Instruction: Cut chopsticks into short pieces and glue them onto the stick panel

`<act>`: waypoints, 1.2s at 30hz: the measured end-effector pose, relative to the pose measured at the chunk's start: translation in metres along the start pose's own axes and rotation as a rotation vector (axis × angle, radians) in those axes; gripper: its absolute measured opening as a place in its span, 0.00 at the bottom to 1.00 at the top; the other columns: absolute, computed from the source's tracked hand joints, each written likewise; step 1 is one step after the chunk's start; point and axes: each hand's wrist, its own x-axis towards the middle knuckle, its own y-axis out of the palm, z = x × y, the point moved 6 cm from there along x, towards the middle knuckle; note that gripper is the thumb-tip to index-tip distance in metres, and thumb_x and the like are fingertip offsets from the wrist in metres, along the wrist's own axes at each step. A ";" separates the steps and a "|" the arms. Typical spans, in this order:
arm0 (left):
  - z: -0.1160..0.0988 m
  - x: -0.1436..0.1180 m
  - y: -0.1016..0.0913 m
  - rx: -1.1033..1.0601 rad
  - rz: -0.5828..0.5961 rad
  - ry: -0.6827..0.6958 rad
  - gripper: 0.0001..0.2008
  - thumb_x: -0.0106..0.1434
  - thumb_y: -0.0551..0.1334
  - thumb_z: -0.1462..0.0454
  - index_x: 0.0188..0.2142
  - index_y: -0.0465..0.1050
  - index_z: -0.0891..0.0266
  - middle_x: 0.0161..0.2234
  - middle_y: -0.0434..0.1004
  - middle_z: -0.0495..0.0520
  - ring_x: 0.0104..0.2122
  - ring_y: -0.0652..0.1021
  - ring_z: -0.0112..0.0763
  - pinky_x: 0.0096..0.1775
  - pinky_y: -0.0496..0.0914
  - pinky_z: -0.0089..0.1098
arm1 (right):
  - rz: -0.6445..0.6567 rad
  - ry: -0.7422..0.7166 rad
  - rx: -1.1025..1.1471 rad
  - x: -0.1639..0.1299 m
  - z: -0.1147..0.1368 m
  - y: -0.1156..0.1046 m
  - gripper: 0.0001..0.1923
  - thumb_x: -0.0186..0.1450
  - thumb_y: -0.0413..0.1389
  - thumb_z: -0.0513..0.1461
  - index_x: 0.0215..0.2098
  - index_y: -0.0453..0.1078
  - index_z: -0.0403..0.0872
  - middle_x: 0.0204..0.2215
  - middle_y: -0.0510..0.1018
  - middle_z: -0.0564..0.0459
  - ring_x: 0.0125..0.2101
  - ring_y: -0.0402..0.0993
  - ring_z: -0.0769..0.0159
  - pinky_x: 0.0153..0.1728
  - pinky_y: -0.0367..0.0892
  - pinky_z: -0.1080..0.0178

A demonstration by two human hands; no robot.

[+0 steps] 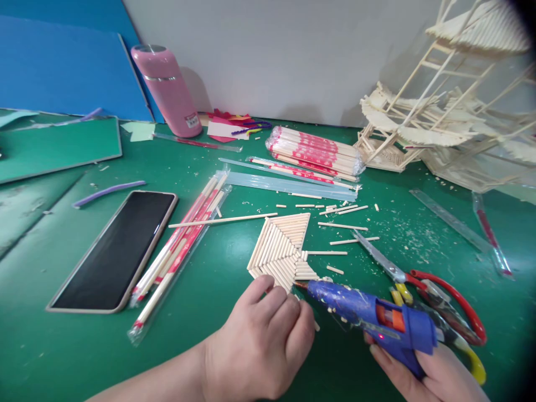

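My right hand point(422, 374) grips a blue hot glue gun point(377, 315), its nozzle pointing left at the near edge of a flat panel of glued wooden sticks point(281, 248) on the green table. My left hand point(262, 340) rests with curled fingers at the panel's near corner, fingertips touching it; whether it pinches a small stick is hidden. Red-handled scissors point(419, 279) lie just behind the glue gun.
A phone point(115, 248) lies screen-up at left beside wrapped chopsticks point(180, 251). Farther back are a chopstick bundle point(314, 152), a pink bottle point(167, 89) and coloured paper scraps. A large stick model point(452, 111) stands at far right. Loose sticks point(343, 226) and a ruler point(448, 218) are scattered about.
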 end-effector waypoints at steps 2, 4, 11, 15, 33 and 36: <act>0.001 0.000 0.000 -0.002 0.000 -0.004 0.12 0.62 0.49 0.71 0.30 0.70 0.70 0.20 0.68 0.53 0.22 0.68 0.30 0.31 0.66 0.38 | -0.067 0.001 0.038 0.000 -0.006 0.003 0.10 0.53 0.54 0.46 0.27 0.75 0.52 0.26 0.80 0.57 0.26 0.78 0.62 0.22 0.74 0.71; 0.001 0.000 0.001 -0.003 0.001 -0.008 0.11 0.62 0.49 0.71 0.30 0.69 0.70 0.21 0.69 0.53 0.22 0.69 0.30 0.31 0.66 0.38 | -0.125 0.029 0.078 -0.001 -0.013 0.006 0.11 0.54 0.53 0.47 0.24 0.74 0.52 0.23 0.80 0.57 0.23 0.77 0.62 0.19 0.74 0.71; 0.001 -0.001 0.001 -0.010 0.011 -0.008 0.11 0.63 0.49 0.71 0.30 0.69 0.69 0.20 0.69 0.52 0.22 0.67 0.29 0.31 0.65 0.37 | -0.100 0.068 0.207 -0.003 -0.024 0.013 0.11 0.53 0.54 0.48 0.25 0.74 0.52 0.22 0.79 0.56 0.22 0.77 0.61 0.17 0.73 0.70; 0.000 -0.001 0.000 -0.001 0.008 -0.008 0.11 0.62 0.50 0.71 0.30 0.70 0.69 0.20 0.69 0.52 0.22 0.67 0.29 0.31 0.65 0.37 | -0.050 0.054 0.211 -0.004 -0.024 0.015 0.12 0.54 0.54 0.49 0.27 0.74 0.52 0.23 0.79 0.55 0.23 0.77 0.60 0.18 0.74 0.69; 0.001 0.000 0.001 -0.014 0.007 -0.008 0.11 0.62 0.50 0.71 0.30 0.69 0.70 0.20 0.69 0.53 0.22 0.67 0.29 0.30 0.65 0.37 | -0.133 0.041 0.071 -0.002 -0.019 0.009 0.10 0.54 0.54 0.46 0.27 0.74 0.52 0.24 0.80 0.56 0.23 0.77 0.62 0.16 0.73 0.71; 0.001 -0.001 0.001 -0.016 0.003 -0.009 0.11 0.62 0.49 0.72 0.30 0.70 0.69 0.20 0.69 0.53 0.22 0.67 0.29 0.31 0.65 0.37 | -0.134 0.046 0.047 -0.002 -0.020 0.007 0.08 0.53 0.55 0.45 0.26 0.75 0.53 0.23 0.80 0.57 0.23 0.77 0.62 0.16 0.73 0.71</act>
